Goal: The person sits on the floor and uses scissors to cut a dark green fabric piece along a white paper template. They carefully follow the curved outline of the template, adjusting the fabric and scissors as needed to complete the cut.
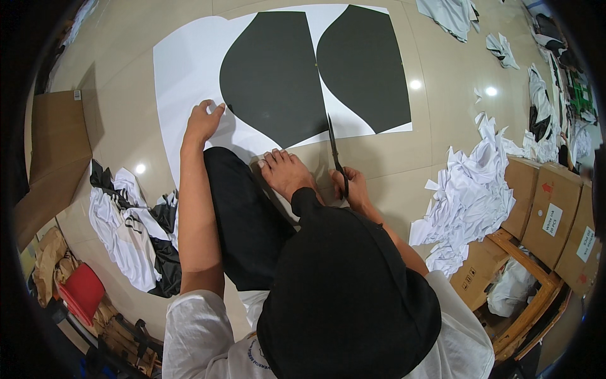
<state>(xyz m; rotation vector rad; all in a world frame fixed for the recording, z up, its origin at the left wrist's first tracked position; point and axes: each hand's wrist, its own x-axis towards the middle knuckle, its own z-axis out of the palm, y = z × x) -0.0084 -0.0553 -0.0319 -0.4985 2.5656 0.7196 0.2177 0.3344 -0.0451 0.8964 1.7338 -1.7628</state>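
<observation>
A large white sheet (186,69) lies flat on the floor, with two dark grey curved panels on it: a wider left panel (278,76) and a right panel (366,69). I cannot tell whether it is cloth or paper. My left hand (203,121) lies on the white part just left of the wider panel, fingers apart and holding nothing. My right hand (352,186) grips black-handled scissors (334,142). Their blades point away from me, the tips at the sheet's near edge between the panels. A bare foot (287,172) rests at that near edge.
A heap of white scraps (470,196) lies on the right, beside cardboard boxes (552,215) and a wooden frame (533,303). Black and white cloth (136,230) is piled at left, near a large carton (60,145) and a red seat (85,294). More cloth pieces (502,50) lie far right.
</observation>
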